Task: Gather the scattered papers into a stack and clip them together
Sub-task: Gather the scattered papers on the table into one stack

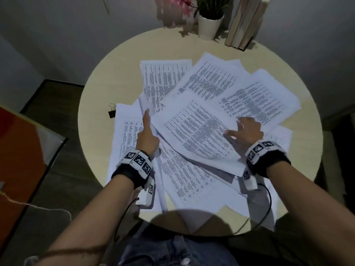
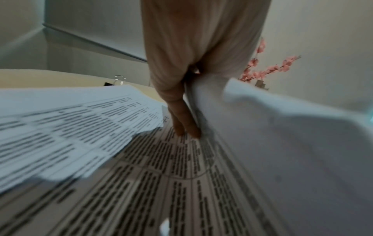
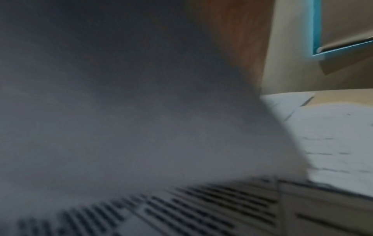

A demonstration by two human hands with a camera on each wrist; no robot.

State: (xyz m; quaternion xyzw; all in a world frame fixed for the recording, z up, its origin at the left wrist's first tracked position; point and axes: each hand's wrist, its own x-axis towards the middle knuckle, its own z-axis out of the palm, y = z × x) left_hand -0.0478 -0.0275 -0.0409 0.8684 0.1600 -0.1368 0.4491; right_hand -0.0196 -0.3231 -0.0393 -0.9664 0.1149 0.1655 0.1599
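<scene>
Several printed sheets (image 1: pixel 209 83) lie fanned and overlapping across the round table (image 1: pixel 107 83). My left hand (image 1: pixel 147 121) stands edge-on with straight fingers (image 2: pixel 186 127) against the left side of the raised sheets, fingertips down on a lower page (image 2: pixel 161 175). My right hand (image 1: pixel 244 129) pinches the right edge of the top sheet (image 1: pixel 197 129), thumb on top, and that sheet bows upward. Its grey underside (image 3: pixel 141 111) fills the right wrist view and hides the fingers. A black binder clip (image 1: pixel 112 111) (image 2: pixel 119 80) lies on bare table left of the papers, apart from both hands.
A white plant pot (image 1: pixel 209 25), pink flowers (image 1: pixel 176 6) and upright books (image 1: pixel 244 25) stand at the table's far edge. Some sheets (image 1: pixel 269 214) overhang the near edge by my lap. An orange object (image 1: pixel 19 150) sits on the floor to the left.
</scene>
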